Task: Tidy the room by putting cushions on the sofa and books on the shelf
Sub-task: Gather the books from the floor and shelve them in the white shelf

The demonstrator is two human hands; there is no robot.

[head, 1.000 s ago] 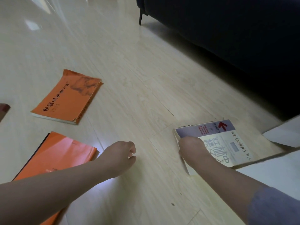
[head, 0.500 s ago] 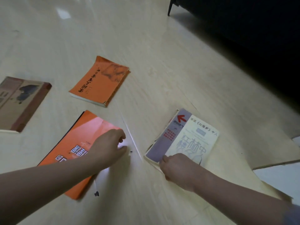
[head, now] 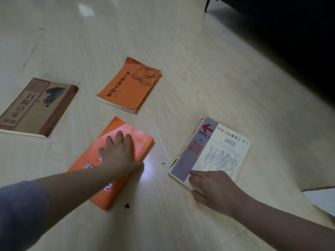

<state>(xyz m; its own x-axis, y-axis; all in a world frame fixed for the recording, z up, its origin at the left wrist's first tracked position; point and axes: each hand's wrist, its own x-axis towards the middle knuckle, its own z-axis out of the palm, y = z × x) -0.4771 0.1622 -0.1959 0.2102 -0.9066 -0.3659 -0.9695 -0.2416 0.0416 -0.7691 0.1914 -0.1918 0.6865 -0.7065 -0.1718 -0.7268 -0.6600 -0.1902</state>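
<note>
Left hand (head: 117, 154): spread flat, fingers straight and slightly apart, palm pressed on the cover of a bright orange glossy-covered book (head: 143, 142) that lies on the pale wooden floor (head: 181, 51). The grey sleeve is pushed up the forearm.

Right hand (head: 213, 187): pinches the near corner of a cream and lilac paperback book (head: 223, 147) with a red arrow on its cover. The forefinger lies on the cover and the thumb is tucked against the lower edge. The book rests flat on the floor.

Farther off on the floor lie an orange paperback with black lettering (head: 130, 86) and, to its left, a brown-covered book (head: 36, 105), both apart from the hands. A dark sofa (head: 290, 33) stands at the upper right.

Compared with half a second ago, the left hand, then loosely curled at the edge of the orange book, is now opened out over its cover. The right hand keeps its place at the paperback's near edge, and the book has not left the floor.
</note>
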